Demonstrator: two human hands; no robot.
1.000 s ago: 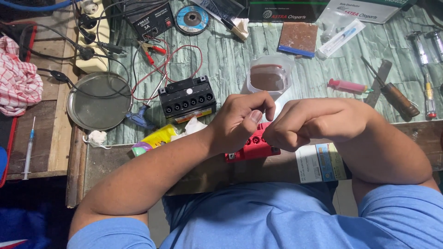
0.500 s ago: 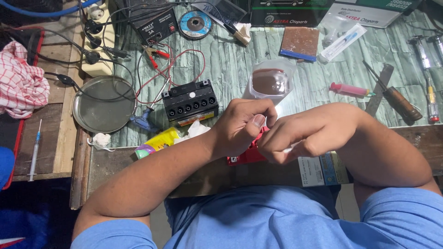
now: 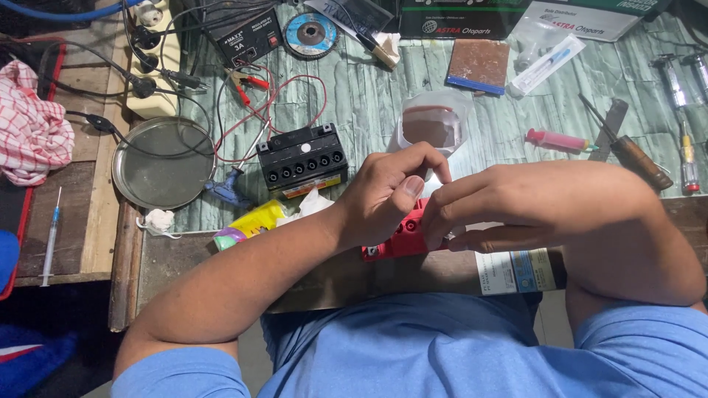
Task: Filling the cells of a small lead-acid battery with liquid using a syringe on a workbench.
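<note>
Red plastic block (image 3: 404, 237) sits just below the black battery (image 3: 304, 158); left hand (image 3: 383, 199) and right hand (image 3: 490, 210) both pinch it, fingertips pressed together over its top.

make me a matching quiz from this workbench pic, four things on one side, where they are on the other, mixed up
Things:
1. red plastic part
2. round metal lid
3. checked cloth
4. grinding disc

Places:
A. far edge of the bench, beside the small black power box
B. left end of the bench, over the wooden boards
C. between the left hand and right hand
D. left of the black battery

Pairs: 1-C, 2-D, 3-B, 4-A
</note>
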